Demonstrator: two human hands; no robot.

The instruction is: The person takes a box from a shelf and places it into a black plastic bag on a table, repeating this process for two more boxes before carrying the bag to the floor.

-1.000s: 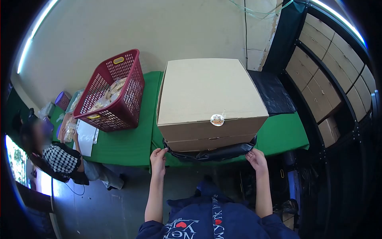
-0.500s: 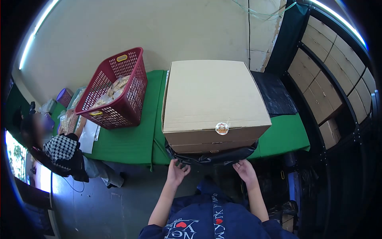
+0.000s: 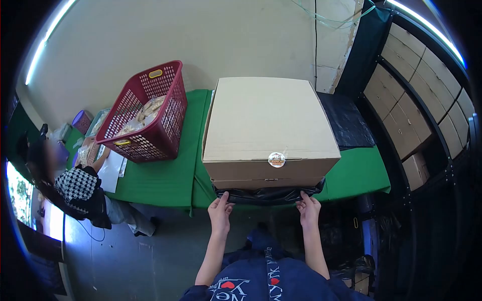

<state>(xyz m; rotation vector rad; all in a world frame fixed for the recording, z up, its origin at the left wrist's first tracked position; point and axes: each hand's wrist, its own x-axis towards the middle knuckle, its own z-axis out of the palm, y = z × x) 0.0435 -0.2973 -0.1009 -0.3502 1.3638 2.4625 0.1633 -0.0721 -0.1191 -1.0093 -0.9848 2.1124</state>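
Note:
A large cardboard box [image 3: 271, 120] with a round sticker [image 3: 276, 159] on its front edge stands on the green-covered table. Black plastic [image 3: 261, 195] runs round the lower front of the box. At the left part of this plastic's edge, my left hand [image 3: 220, 211] is closed on it, thumb up. My right hand [image 3: 308, 208] pinches the same edge further right. The box bottom is hidden by the plastic.
A maroon basket [image 3: 145, 113] with packed bags stands left of the box. Black folded plastic [image 3: 346, 120] lies to the right. A person [image 3: 80, 190] is at the far left; boxes fill a rack [image 3: 416, 95] at the right.
Both hands have closed on the black plastic and pulled its edge straighter. Less of the box's lower front shows, and the box appears shifted slightly left.

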